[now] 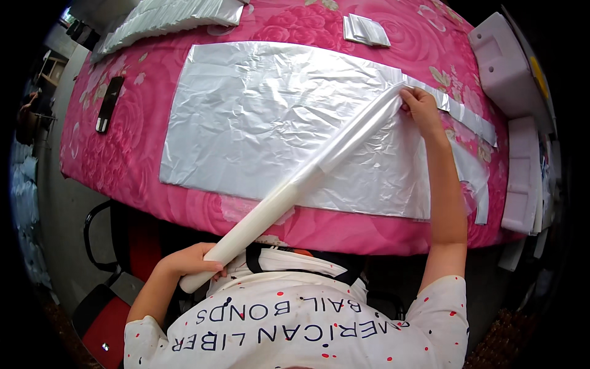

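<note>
One white roll (252, 226), left hand (194, 259) curled round one end, right hand (422, 107) pinching the other, one pink cloth (136, 161)

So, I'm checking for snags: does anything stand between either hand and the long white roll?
Nothing visible does: the left hand holds the near end of the white roll directly, and the right hand pinches its far end.

Apparently a small workshop: stacked plastic film (172, 21), foam boxes (505, 64), broad floral-covered table (126, 163).
</note>
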The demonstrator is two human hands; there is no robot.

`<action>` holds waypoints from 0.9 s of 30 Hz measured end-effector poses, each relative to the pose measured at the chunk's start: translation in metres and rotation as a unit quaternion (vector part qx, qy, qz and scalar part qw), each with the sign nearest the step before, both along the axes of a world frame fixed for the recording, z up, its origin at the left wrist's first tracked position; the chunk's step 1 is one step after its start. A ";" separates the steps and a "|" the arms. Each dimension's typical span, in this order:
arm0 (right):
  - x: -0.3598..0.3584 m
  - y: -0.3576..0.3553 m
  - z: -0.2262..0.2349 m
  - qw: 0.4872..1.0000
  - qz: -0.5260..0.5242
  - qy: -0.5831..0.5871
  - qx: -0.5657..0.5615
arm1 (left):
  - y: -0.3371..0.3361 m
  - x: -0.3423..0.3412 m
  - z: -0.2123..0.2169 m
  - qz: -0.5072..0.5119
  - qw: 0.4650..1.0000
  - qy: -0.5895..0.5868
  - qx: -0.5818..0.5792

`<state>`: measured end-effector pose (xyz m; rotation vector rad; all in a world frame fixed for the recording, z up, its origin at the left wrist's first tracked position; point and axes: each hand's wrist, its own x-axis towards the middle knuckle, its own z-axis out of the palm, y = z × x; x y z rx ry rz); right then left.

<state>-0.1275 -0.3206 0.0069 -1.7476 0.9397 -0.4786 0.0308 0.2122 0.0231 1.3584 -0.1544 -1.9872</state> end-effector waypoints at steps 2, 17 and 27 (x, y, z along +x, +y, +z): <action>-0.029 -0.042 -0.001 0.996 -0.060 0.052 -0.050 | 0.015 0.012 -0.002 -0.056 0.998 -0.012 0.001; 0.049 0.039 0.011 0.988 0.153 0.006 0.011 | -0.191 0.014 0.052 -0.236 0.564 -0.700 -0.369; 0.063 0.034 0.015 0.977 0.192 0.094 0.004 | -0.171 -0.027 -0.004 -0.328 0.511 -0.629 -0.486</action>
